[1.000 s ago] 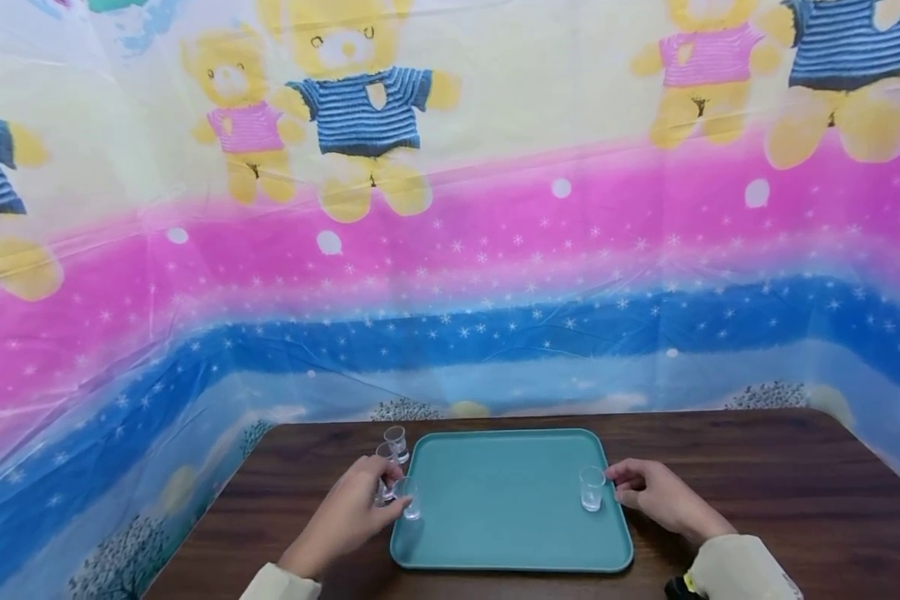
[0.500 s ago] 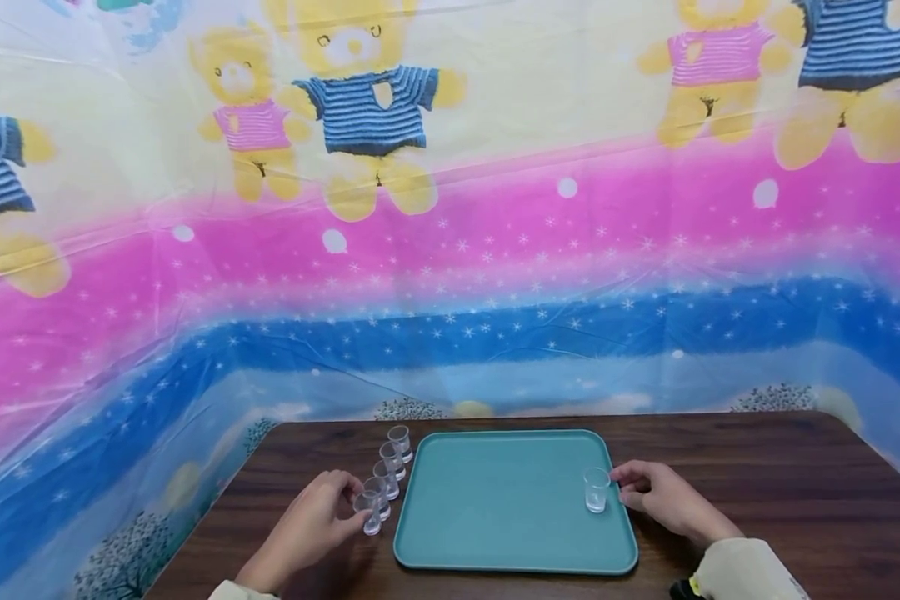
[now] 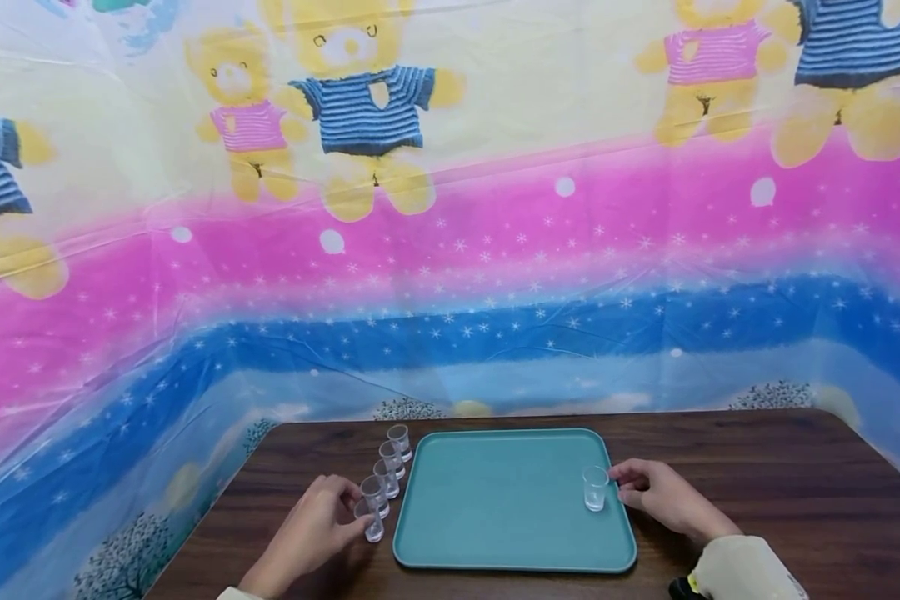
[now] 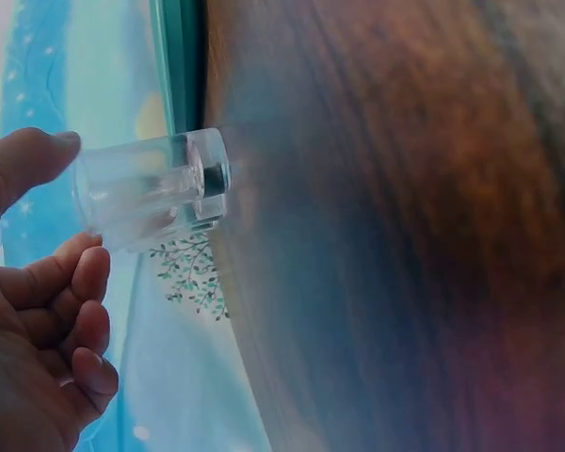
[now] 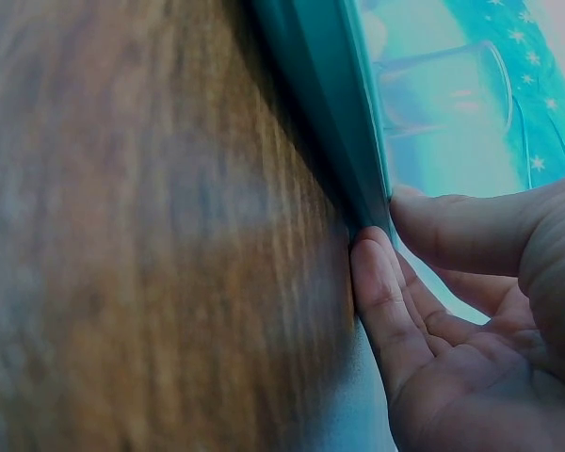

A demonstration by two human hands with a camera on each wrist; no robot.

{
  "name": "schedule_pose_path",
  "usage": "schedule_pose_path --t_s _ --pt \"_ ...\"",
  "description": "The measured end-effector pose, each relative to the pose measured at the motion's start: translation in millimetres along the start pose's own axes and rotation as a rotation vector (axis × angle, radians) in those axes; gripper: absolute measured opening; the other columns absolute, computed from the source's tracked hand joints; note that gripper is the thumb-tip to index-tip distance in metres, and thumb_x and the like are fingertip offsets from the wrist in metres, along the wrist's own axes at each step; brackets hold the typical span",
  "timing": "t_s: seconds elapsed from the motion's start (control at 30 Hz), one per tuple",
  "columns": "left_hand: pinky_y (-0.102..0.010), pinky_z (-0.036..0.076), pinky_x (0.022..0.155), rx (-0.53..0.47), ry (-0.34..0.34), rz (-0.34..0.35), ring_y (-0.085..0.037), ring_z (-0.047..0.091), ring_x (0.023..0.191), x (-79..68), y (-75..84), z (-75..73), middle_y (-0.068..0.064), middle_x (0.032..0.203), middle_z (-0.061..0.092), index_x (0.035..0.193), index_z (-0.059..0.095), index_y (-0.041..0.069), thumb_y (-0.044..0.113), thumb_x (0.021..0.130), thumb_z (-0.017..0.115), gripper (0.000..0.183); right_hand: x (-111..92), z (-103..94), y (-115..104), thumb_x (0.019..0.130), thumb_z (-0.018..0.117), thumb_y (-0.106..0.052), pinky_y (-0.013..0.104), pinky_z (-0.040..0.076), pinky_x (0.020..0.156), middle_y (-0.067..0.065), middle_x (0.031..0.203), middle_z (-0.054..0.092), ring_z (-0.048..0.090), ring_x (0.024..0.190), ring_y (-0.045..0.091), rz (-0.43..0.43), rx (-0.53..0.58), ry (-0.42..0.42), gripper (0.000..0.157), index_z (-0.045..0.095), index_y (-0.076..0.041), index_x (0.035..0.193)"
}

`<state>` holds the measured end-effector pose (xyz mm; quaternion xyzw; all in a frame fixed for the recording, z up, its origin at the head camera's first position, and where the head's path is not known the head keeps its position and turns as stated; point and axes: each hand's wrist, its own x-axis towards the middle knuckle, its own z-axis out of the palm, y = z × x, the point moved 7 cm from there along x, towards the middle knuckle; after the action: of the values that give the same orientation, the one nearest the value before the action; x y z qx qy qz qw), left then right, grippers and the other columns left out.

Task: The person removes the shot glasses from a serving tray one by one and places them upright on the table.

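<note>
A row of several small clear shot glasses stands on the table along the tray's left side. My left hand (image 3: 309,527) pinches the rim of the nearest shot glass (image 4: 141,193) between thumb and fingers; its base is down on the tabletop. On the right, my right hand (image 3: 663,500) pinches the right rim of the teal tray (image 3: 510,508), with the thumb above and a finger below in the right wrist view. One more shot glass (image 3: 594,492) stands upright on the tray, close to those right fingertips.
The dark wooden table (image 3: 742,467) has rounded far corners. Behind it hangs a printed cloth (image 3: 495,250) with teddy bears and snowflakes. The farthest glass of the row (image 3: 399,442) stands beside the tray's far left corner.
My left hand has moved left off the tray's edge with its shot glass and lowered it to the near end of the row. The right hand stays at the tray's rim.
</note>
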<state>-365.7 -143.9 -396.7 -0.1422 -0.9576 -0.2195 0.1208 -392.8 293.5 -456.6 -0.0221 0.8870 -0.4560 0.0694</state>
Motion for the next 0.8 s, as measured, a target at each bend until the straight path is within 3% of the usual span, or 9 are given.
schedule_pose_path --t_s 0.17,0.27,0.4,0.57,0.8 --pt "-0.023 0.036 0.055 0.018 0.066 0.017 -0.008 0.039 0.068 4.2 7.4 -5.0 0.009 0.073 0.045 0.079 0.054 0.017 0.030 0.066 0.073 0.026 -1 -2.1 1 0.080 0.059 -0.005 0.034 0.043 0.067 0.002 0.094 0.054 0.051 0.085 0.017 -0.001 0.004 0.006 0.025 0.058 -0.011 0.103" --pt "-0.022 0.036 0.056 0.000 0.096 0.080 -0.008 0.039 0.070 7.2 20.0 -5.1 0.009 0.075 0.046 0.080 0.054 0.018 0.027 0.066 0.072 0.025 -3 -3.1 1 0.080 0.059 -0.004 0.035 0.043 0.068 0.003 0.094 0.054 0.051 0.086 0.017 -0.006 0.005 0.005 0.025 0.058 -0.011 0.103" --pt "-0.021 0.036 0.057 -0.039 0.109 0.205 -0.009 0.039 0.071 13.1 47.7 -0.2 0.012 0.076 0.044 0.083 0.054 0.022 0.027 0.069 0.071 0.023 -4 -3.6 1 0.079 0.059 -0.004 0.035 0.043 0.069 0.003 0.095 0.054 0.051 0.086 0.017 -0.014 0.010 0.006 0.025 0.058 -0.011 0.104" --pt "-0.025 0.037 0.063 -0.056 0.068 0.339 -0.007 0.040 0.074 26.7 88.9 16.3 0.015 0.079 0.044 0.092 0.054 0.025 0.030 0.072 0.068 0.025 -3 -3.1 0 0.079 0.060 -0.004 0.035 0.043 0.069 0.002 0.095 0.055 0.051 0.086 0.017 -0.018 0.012 0.013 0.026 0.058 -0.011 0.103" --pt "-0.027 0.038 0.064 -0.109 0.008 0.426 -0.006 0.040 0.080 42.9 138.5 41.0 0.010 0.085 0.048 0.097 0.054 0.024 0.032 0.074 0.066 0.026 -1 -2.5 1 0.079 0.060 -0.005 0.035 0.043 0.069 0.001 0.095 0.055 0.051 0.086 0.016 -0.017 0.006 0.014 0.025 0.059 -0.013 0.103"
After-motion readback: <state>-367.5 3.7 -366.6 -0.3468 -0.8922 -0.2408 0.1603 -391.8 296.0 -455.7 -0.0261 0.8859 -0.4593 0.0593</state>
